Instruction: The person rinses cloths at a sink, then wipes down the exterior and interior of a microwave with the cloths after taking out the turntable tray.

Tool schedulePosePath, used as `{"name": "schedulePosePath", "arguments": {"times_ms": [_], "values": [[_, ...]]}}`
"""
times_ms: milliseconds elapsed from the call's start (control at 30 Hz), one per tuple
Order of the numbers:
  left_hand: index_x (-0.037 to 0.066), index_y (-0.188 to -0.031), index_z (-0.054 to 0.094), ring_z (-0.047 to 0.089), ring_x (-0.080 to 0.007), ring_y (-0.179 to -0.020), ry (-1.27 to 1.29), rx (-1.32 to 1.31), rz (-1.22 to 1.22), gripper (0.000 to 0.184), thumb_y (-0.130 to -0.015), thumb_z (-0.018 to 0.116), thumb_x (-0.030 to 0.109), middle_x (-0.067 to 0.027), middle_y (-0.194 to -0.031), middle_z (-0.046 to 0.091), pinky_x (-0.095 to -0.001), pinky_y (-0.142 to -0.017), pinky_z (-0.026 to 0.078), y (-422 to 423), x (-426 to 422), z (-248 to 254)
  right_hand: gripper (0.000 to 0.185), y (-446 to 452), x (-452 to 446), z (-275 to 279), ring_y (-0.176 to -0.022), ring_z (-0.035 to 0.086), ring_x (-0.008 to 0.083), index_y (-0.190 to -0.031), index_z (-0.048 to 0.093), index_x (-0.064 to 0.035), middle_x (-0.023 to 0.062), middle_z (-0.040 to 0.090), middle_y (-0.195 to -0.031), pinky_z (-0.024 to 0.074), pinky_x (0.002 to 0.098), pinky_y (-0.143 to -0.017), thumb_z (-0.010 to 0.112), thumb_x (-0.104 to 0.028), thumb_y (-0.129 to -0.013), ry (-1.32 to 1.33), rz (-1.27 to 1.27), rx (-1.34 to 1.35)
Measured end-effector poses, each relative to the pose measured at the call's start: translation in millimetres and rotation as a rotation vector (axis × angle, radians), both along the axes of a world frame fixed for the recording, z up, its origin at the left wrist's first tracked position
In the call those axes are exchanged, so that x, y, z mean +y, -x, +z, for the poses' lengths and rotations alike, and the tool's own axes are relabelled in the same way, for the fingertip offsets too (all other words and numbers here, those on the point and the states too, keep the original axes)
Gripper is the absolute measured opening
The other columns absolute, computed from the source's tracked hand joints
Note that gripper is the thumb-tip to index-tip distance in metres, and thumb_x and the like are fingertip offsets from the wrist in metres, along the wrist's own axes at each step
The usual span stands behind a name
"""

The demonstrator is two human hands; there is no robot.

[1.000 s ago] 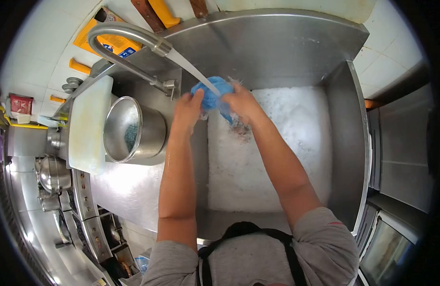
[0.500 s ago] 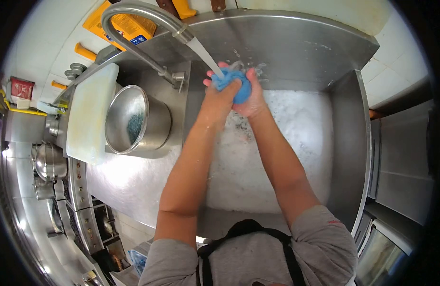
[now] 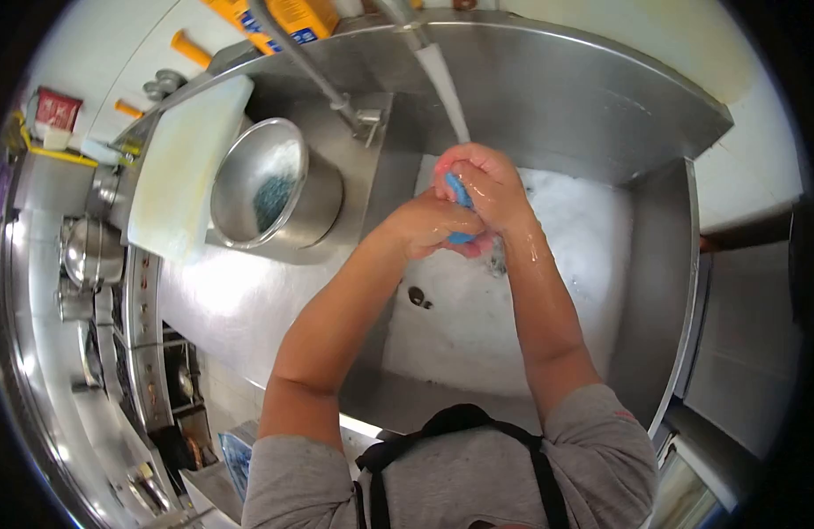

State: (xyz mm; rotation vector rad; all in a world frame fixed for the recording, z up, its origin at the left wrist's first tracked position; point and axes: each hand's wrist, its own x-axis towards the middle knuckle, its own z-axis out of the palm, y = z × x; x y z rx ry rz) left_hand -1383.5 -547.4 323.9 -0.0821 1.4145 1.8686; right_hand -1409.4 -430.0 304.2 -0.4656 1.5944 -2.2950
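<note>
Over the sink, a blue cloth is squeezed between both hands, most of it hidden in the fingers. My left hand is closed around its lower part. Wrapped round the upper part is my right hand, wet and shiny. Water runs from the faucet in a stream that ends at the top of my right hand. White foam covers the sink bottom below, with a dark gap in it left of my right forearm.
A steel pot with a green scouring pad inside stands on the left counter. Beside it leans a white cutting board. Further left are a stove and stacked pans.
The view has shifted, so the faucet appears higher. My hands have closed tightly round the blue cloth, which was more spread out and in the water stream before. A dark gap shows in the foam.
</note>
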Motion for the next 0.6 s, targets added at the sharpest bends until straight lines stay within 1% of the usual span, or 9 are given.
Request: {"name": "schedulePosePath", "arguments": {"times_ms": [100,167,233,267,300,367,400,433,600], "values": [[0.009,-0.088,0.052,0.054,-0.014,-0.063,0.249,0.06,-0.009,0.028,-0.063,0.065,0.008,-0.0044,-0.073,0.054,-0.0275,-0.05,0.043,-2,-11,-18,0.013,-5,-18,-6,-0.057,0.047,0.009,-0.084,0.052,-0.0028,0.003,0.05,-0.063,0.04,0.0221,-0.052,0.04,-0.006,-0.082,-0.014,-0.168,0.058],[0.006,-0.089,0.053,0.058,-0.0207,-0.069,0.573,0.278,0.093,0.03,-0.063,0.065,0.013,-0.0098,-0.076,0.057,-0.0315,-0.057,0.046,-9,-10,-9,0.013,-3,-29,-17,-0.055,0.046,0.0081,-0.086,0.053,-0.0038,0.0022,0.049,-0.063,0.0396,0.0218,-0.053,0.041,-0.007,-0.082,0.016,-0.246,0.053],[0.003,-0.091,0.052,0.058,-0.0274,-0.076,0.774,0.921,0.174,0.034,-0.063,0.064,0.019,-0.0151,-0.082,0.058,-0.0367,-0.064,0.046,-9,-13,-42,0.015,3,-32,-29,-0.06,0.048,0.0092,-0.088,0.053,-0.0041,0.0031,0.05,-0.068,0.0413,0.0234,-0.058,0.041,-0.008,-0.081,-0.084,-0.32,0.096],[0.003,-0.093,0.052,0.057,-0.0292,-0.08,0.872,0.85,0.105,0.035,-0.064,0.063,0.02,-0.0164,-0.086,0.058,-0.0383,-0.068,0.045,-13,-14,-31,0.015,3,-34,-35,-0.064,0.05,0.0105,-0.089,0.053,-0.0042,0.0043,0.051,-0.073,0.0421,0.0243,-0.061,0.041,-0.009,-0.081,-0.189,-0.383,0.131],[0.003,-0.095,0.052,0.056,-0.031,-0.084,0.974,0.762,0.044,0.037,-0.065,0.061,0.021,-0.0178,-0.089,0.057,-0.0398,-0.072,0.044,-21,-14,-13,0.015,6,-33,-41,-0.075,0.051,0.0136,-0.088,0.052,-0.0023,0.0056,0.052,-0.079,0.0417,0.0274,-0.07,0.04,-0.011,-0.082,-0.628,-0.679,0.969],[0.007,-0.101,0.049,0.058,-0.0279,-0.085,1.132,0.708,-0.029,0.042,-0.064,0.063,0.021,-0.0134,-0.091,0.058,-0.0382,-0.072,0.045,-28,-27,0,0.027,34,-21,-112,-0.091,0.05,0.0224,-0.1,0.051,-0.0009,0.0103,0.053,-0.098,0.0385,0.0335,-0.082,0.042,-0.019,-0.082,-0.016,-0.374,0.4],[0.008,-0.101,0.047,0.058,-0.0269,-0.084,1.176,0.687,0.112,0.047,-0.061,0.067,0.023,-0.0109,-0.089,0.059,-0.0368,-0.071,0.046,-21,-34,-24,0.027,35,-23,-133,-0.09,0.05,0.0223,-0.099,0.051,-0.0009,0.0102,0.053,-0.097,0.0387,0.0334,-0.081,0.042,-0.019,-0.082,0.019,-0.32,0.25],[0.006,-0.1,0.046,0.059,-0.0271,-0.083,1.238,0.721,0.036,0.053,-0.057,0.071,0.024,-0.012,-0.089,0.059,-0.0354,-0.07,0.047,-38,-54,22,0.026,28,-33,-147,-0.09,0.05,0.0221,-0.099,0.051,-0.0009,0.0102,0.053,-0.097,0.0388,0.0333,-0.081,0.042,-0.019,-0.082,-0.079,-0.273,0.215],[0.003,-0.098,0.048,0.058,-0.0272,-0.081,1.343,1.002,0.33,0.05,-0.058,0.069,0.025,-0.0144,-0.088,0.059,-0.0354,-0.069,0.047,-53,-119,30,0.025,-46,-85,-233,-0.086,0.051,0.0214,-0.097,0.051,-0.0009,0.01,0.053,-0.093,0.0396,0.0327,-0.078,0.043,-0.019,-0.082,-0.504,0.213,0.233]]}}
